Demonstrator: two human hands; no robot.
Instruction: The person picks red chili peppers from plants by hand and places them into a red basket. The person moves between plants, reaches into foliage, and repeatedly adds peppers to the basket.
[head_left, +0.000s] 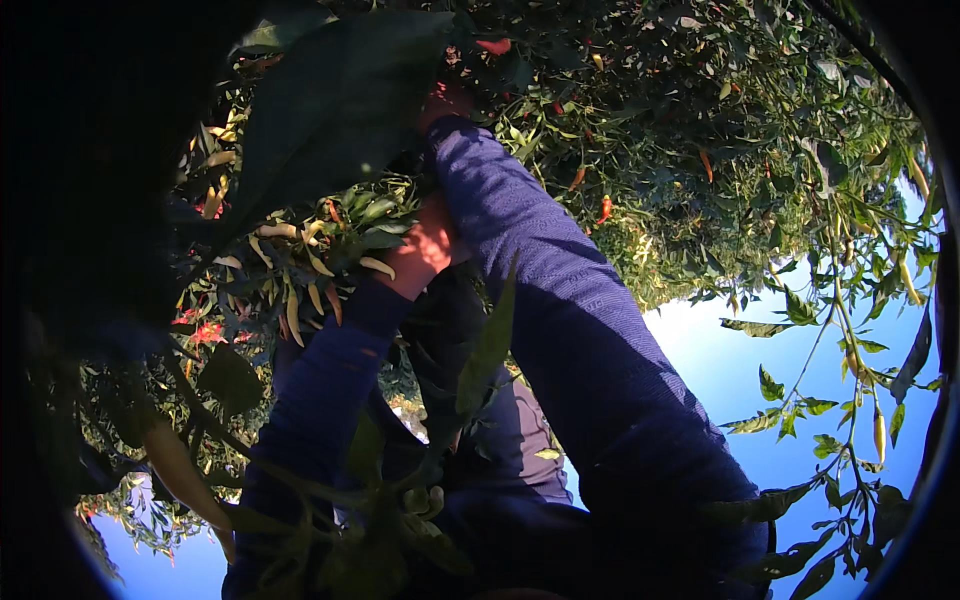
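Both arms, in dark blue knitted sleeves, reach into leafy chili pepper plants. My left hand (427, 244) shows mainly as a sunlit wrist and the back of the hand, beside pale yellow chili peppers (293, 315) and green leaves; its fingers are hidden. Further up, my right hand (447, 101) is in deep shadow among the foliage, with its fingers out of sight. Whether either hand holds anything cannot be seen. A red chili pepper (495, 46) hangs just beyond the right hand, and another red chili (605, 209) hangs to the right of the right forearm.
A large dark leaf (337, 112) close to the camera covers much of the upper left. Blurred stems and a pale chili (184, 472) cross the lower left. On the right, a thin branch (840, 300) bearing leaves and chilies hangs against blue sky.
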